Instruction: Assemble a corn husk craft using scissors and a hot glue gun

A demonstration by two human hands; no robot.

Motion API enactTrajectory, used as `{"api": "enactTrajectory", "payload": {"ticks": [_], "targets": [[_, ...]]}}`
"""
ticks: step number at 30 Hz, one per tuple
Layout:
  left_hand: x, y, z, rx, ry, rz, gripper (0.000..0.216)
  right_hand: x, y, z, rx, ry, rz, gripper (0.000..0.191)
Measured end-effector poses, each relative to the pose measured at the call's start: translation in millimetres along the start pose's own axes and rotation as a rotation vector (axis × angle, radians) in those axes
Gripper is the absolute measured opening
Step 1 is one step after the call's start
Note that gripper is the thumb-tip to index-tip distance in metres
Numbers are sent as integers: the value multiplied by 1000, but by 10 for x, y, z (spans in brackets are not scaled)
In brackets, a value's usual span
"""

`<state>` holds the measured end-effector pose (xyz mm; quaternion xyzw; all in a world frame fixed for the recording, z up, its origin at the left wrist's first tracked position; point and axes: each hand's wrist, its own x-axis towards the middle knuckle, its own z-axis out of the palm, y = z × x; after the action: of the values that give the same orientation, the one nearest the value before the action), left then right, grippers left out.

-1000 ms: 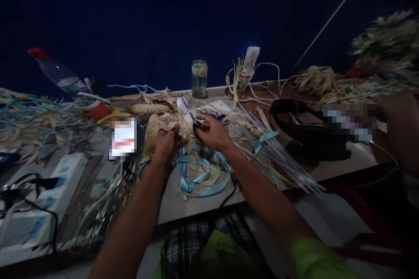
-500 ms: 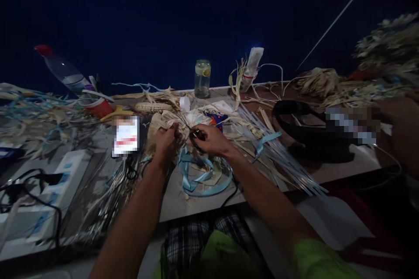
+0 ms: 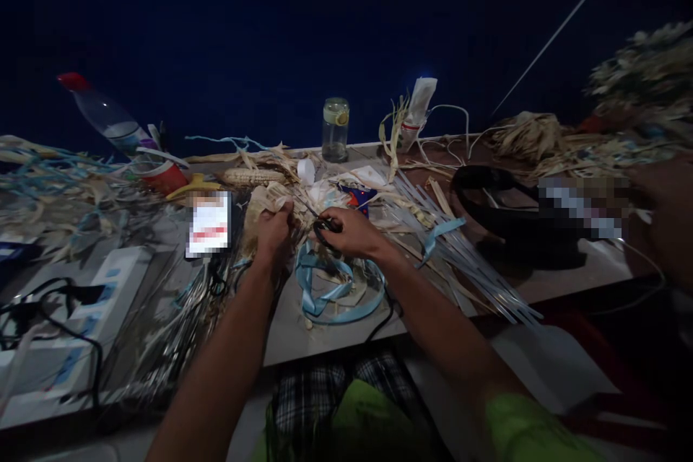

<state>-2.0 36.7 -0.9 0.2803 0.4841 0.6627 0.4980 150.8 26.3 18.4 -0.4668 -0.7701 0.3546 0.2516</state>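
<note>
My left hand (image 3: 273, 232) is closed on a pale, dried corn husk (image 3: 253, 215), its fingers pinched near the edge. Just to its right, my right hand (image 3: 354, 232) grips a pair of scissors (image 3: 323, 237) by the dark handles. The thin blades point up and left, towards the husk; whether they touch it I cannot tell. A loop of light blue ribbon (image 3: 346, 317) lies on the table below my hands. Beyond them rests a corn cob (image 3: 254, 178) with a white cap (image 3: 306, 172) beside it.
A lit phone (image 3: 208, 225) lies left, above thin wires and a white power strip (image 3: 116, 289). A glass jar (image 3: 335, 131) and a tilted plastic bottle (image 3: 111, 119) stand at the back. Clear plastic sticks (image 3: 476, 271) lie right, before a black stand (image 3: 503, 224). Another person's arm (image 3: 665, 224) shows far right.
My hands stay in nearly the same place. The right hand and scissors have shifted only slightly; the husk remains in my left hand.
</note>
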Motion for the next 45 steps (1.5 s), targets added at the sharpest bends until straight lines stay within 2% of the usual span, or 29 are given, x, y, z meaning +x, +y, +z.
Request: {"api": "enactTrajectory", "payload": {"ticks": [7,13,28,30,35,38,40,42,45], "targets": [[-47,41,21,21,4,-26,34,27,39,8,92,-61,0,33],[-51,49,26,-137,-18,-37,34,36,71,15,181,-84,-25,31],[-24,54,37,-141,87,-103,39,53,49,52,436,-129,51,32],[-15,41,17,-166,79,-97,38,52,26,38,512,-87,74,34],[-52,56,0,-201,-44,-133,34,39,-101,-39,766,86,158,44],[-102,65,36,-187,-87,-151,35,75,-110,-3,841,229,116,51],[-130,47,65,-159,-123,-157,34,113,-78,56,862,285,73,57],[-147,16,87,-130,-158,-173,31,144,-37,115,845,285,59,61],[-163,-21,103,-62,-157,-209,32,166,12,164,760,301,72,59]]}}
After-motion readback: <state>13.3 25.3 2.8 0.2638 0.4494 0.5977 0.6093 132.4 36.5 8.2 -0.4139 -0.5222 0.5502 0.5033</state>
